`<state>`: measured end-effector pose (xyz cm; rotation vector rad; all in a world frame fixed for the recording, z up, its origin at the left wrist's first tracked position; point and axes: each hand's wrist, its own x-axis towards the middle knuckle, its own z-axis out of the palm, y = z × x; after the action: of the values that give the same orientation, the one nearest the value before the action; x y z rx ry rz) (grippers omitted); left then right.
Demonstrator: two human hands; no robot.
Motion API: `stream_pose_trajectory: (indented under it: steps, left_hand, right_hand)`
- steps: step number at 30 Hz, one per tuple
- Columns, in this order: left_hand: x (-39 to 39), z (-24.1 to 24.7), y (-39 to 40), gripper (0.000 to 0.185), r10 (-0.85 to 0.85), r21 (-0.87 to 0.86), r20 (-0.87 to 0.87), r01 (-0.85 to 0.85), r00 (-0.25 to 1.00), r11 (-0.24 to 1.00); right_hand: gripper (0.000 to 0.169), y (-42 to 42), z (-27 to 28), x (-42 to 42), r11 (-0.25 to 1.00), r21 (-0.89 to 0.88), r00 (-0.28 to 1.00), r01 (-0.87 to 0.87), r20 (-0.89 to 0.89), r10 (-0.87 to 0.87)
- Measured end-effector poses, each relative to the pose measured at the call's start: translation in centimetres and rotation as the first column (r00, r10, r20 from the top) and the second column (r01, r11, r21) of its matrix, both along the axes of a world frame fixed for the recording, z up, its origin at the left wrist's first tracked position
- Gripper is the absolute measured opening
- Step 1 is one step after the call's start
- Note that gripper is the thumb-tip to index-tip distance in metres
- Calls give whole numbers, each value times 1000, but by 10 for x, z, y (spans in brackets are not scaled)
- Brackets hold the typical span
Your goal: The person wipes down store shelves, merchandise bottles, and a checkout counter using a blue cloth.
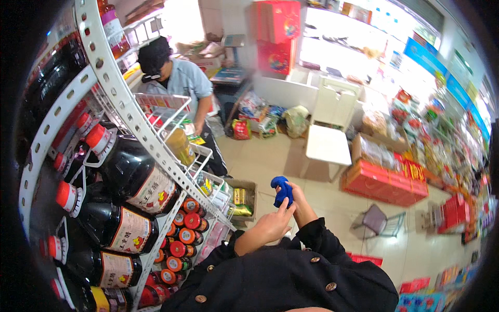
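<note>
A bunched blue cloth (pixel 284 191) is gripped in my right hand (pixel 300 201), out in front of my dark buttoned jacket. My left hand (pixel 271 225) reaches in from the left, its fingertips against the lower edge of the cloth. Whether those fingers pinch the fabric cannot be made out. Close to my left forearm stands a white perforated metal shelf rack (pixel 156 156). Large dark vinegar jugs (pixel 130 230) with red caps lie tilted in view on it, beside several small jars (pixel 187 236) with red and orange lids.
Another person (pixel 183 82) in a light blue shirt and black cap stands beyond the rack. A cardboard box (pixel 243 199) is on the tiled floor. Farther off are a white chair (pixel 329 144), red cartons (pixel 384 181), a small stool-like chair (pixel 376 220) and heaped packaged goods (pixel 425 128).
</note>
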<state>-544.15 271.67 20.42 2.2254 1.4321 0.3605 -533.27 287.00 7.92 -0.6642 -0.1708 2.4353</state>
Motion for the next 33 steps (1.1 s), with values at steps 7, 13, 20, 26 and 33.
stream_pose_trajectory:
  steps: [7,13,20,26,33]
  left_hand:
    - [0,-19,47,45,197,-81,73,-191,978,978]
    - [-17,-26,-1,34,648,-79,116,-643,753,762]
    - [-21,-7,-40,27,878,86,250,-912,409,400]
    - [-21,2,-51,28,935,33,270,-973,230,230]
    - [-45,23,-46,22,906,203,343,-961,249,187]
  right_hand:
    - [35,98,19,-25,986,-162,993,-47,-115,29]
    - [36,95,21,-71,920,-175,936,-351,-72,343]
    - [36,61,46,-111,744,-70,740,-665,72,668]
    - [26,43,90,-123,677,192,704,-710,224,674]
    - [32,46,91,-135,625,398,737,-672,270,620]
